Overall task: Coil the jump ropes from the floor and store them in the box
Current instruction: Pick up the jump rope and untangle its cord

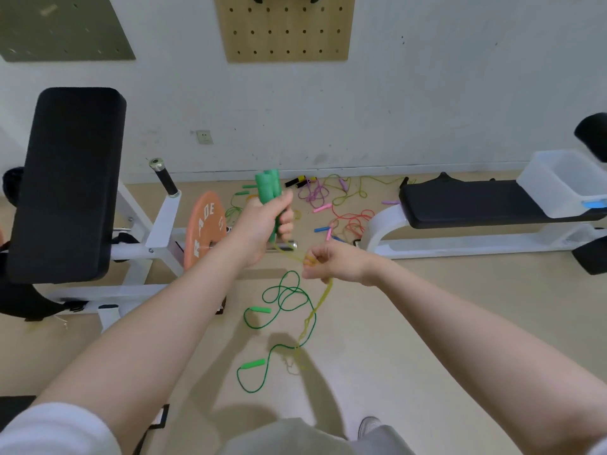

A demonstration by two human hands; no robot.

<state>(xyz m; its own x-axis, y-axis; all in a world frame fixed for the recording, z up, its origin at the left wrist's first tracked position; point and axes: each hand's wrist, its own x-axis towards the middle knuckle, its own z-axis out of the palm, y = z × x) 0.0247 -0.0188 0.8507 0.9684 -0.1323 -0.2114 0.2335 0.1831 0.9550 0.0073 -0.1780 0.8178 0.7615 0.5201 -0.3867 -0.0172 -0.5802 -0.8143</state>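
While left hand (pixel 262 224) grips two green handles (pixel 267 188), right hand (pixel 331 262) pinches yellow cord (pixel 320 302); one green rope (pixel 285 300) near on floor, one white box (pixel 565 182) far right.

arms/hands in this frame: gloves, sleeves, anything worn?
No gloves: left hand and right hand are bare, no watch, ring or band visible. Both forearms bare. A white short sleeve shows at the left upper arm.

Both bare forearms reach forward. The left hand (pixel 262 224) is fisted upright around green handles (pixel 267 187); the right hand (pixel 335 262), just below-right of them, pinches a yellow cord (pixel 323 295).
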